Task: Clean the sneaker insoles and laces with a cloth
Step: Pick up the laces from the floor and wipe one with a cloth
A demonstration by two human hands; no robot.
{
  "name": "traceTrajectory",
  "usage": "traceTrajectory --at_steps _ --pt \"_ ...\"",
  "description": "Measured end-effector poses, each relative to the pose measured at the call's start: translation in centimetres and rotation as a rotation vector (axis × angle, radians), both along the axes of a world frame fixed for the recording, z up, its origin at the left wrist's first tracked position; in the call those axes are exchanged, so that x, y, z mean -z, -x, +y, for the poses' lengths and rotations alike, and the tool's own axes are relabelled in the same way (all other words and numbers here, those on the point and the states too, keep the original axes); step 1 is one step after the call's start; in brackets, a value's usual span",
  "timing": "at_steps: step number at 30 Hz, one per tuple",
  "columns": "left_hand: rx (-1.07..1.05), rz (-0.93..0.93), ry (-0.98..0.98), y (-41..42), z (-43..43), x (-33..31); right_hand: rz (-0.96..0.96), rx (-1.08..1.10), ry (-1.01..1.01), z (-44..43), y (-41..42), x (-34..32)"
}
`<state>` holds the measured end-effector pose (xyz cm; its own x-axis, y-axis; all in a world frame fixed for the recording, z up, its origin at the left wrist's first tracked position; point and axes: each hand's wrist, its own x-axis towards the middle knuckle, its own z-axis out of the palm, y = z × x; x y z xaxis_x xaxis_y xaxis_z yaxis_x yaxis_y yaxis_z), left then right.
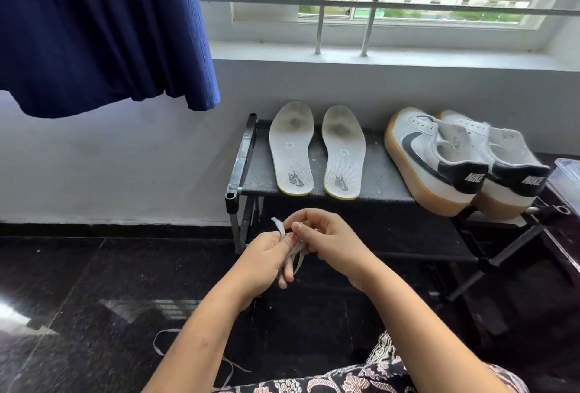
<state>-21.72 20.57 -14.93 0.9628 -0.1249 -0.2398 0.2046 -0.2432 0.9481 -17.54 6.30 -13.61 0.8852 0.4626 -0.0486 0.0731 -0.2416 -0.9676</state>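
- Left hand [266,254]: fingers curled, a pale lace [295,256] pinched under the thumb, with one end standing up above it.
- Right hand [326,242]: fingers curled, the same lace pinched at the fingertips, close against the left hand.
- Loops of the lace are seen hanging between the hands.
- A loose strand [160,345] is noted on the dark floor [78,282] under the left forearm. Whether it is the same lace cannot be told.
- Two insoles [292,154] are laid side by side, print up, on the left part of the black rack [379,172].
- Two sneakers [430,157] are tilted on the right part of the rack.
- Blue fabric [94,31] is hung at upper left.
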Motion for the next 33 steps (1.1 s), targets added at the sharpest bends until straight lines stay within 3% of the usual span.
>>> traceTrajectory --at_steps 6,14,18,24,33 --pt "0.007 -0.013 -0.136 0.5 -0.3 -0.2 -0.109 -0.032 0.152 0.4 0.3 0.5" --pt "0.052 0.047 -0.134 0.8 -0.4 -0.6 -0.142 -0.052 0.195 0.3 0.3 0.2" --pt "0.108 0.049 -0.009 0.8 -0.4 -0.8 -0.137 -0.038 0.229 -0.2 0.0 0.0" --pt "0.094 0.049 0.205 0.6 0.1 -1.1 0.092 -0.156 0.093 -1.3 -0.1 -1.4" --pt "0.017 0.065 0.359 0.2 0.0 -0.8 0.104 -0.287 0.014 -0.9 0.4 -1.1"
